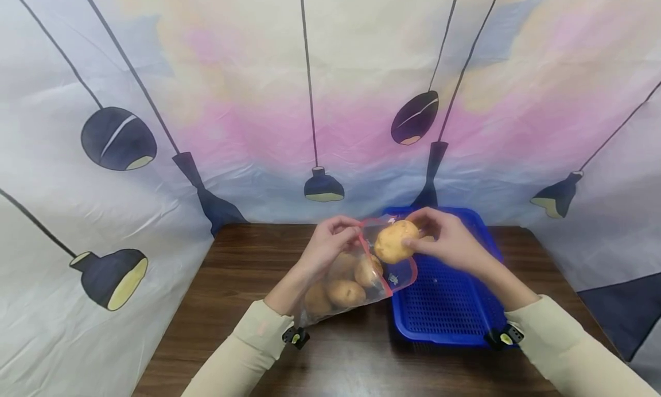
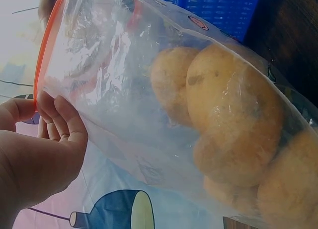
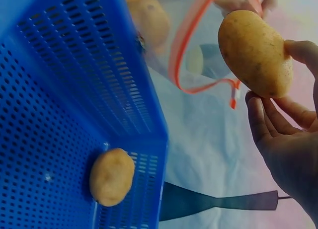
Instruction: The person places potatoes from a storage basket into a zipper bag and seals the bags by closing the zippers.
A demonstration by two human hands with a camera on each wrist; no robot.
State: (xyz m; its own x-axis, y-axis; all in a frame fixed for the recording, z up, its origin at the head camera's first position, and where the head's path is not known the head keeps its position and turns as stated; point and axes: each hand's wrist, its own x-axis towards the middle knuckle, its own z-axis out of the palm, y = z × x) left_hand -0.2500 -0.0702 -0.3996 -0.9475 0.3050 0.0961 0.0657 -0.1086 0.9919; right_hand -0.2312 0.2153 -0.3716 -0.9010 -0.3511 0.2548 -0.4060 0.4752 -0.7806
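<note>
My left hand (image 1: 330, 242) pinches the red-edged rim of a clear zip bag (image 2: 129, 139), keeping its mouth apart. Several potatoes (image 2: 233, 105) lie in the bottom of the bag. Between the thumb and fingers of my right hand (image 1: 449, 239) is a single potato (image 3: 256, 55), held by the bag's mouth and over the near-left side of a blue basket (image 1: 444, 305). In the right wrist view, another potato (image 3: 112, 177) sits in a corner of the basket; the head view mostly hides it behind the right hand.
The basket stands on the right of a dark wooden table (image 1: 248, 259). Behind the table hangs a cloth backdrop (image 1: 279, 127) printed with lamps. A small camera is strapped to each wrist, over pale sleeves (image 1: 248, 339).
</note>
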